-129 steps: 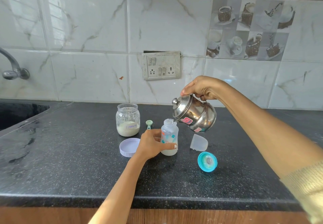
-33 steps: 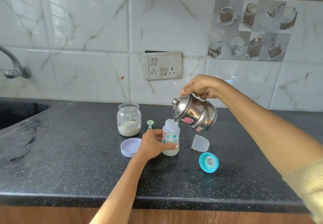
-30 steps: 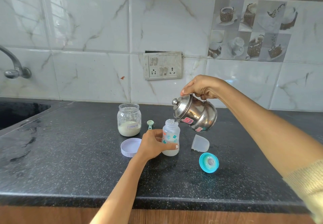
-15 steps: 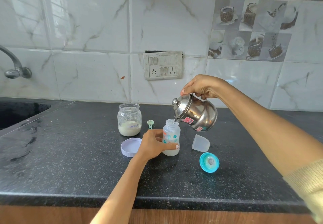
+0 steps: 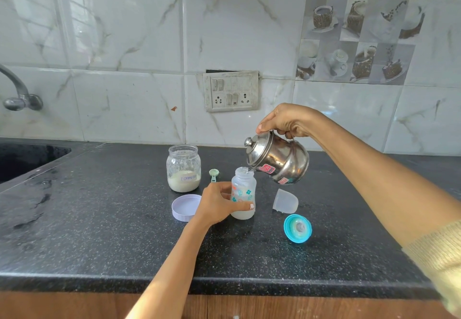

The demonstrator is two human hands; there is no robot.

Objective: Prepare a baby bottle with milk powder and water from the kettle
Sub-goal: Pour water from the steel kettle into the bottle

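An open baby bottle [image 5: 245, 189] with printed flowers stands upright on the black counter [image 5: 99, 231], a whitish layer at its bottom. My left hand [image 5: 217, 205] grips its lower half. My right hand [image 5: 287, 120] holds a small steel kettle [image 5: 279, 160] by its handle, thumb on the lid, tilted left with its spout over the bottle's mouth. A thin stream of water runs in. A glass jar [image 5: 183, 168] labelled formula, part full of white powder, stands open behind. A pale green scoop [image 5: 213, 174] lies between jar and bottle.
The jar's lilac lid [image 5: 184, 207] lies left of the bottle. A clear bottle cap [image 5: 285, 201] and a teal nipple ring [image 5: 297, 228] lie to the right. A sink [image 5: 22, 161] and tap [image 5: 20, 94] sit far left. A switch panel [image 5: 230, 91] is on the tiled wall.
Almost nothing has moved over these frames. The kettle stays tilted over the bottle, and my left hand keeps its grip on the bottle.
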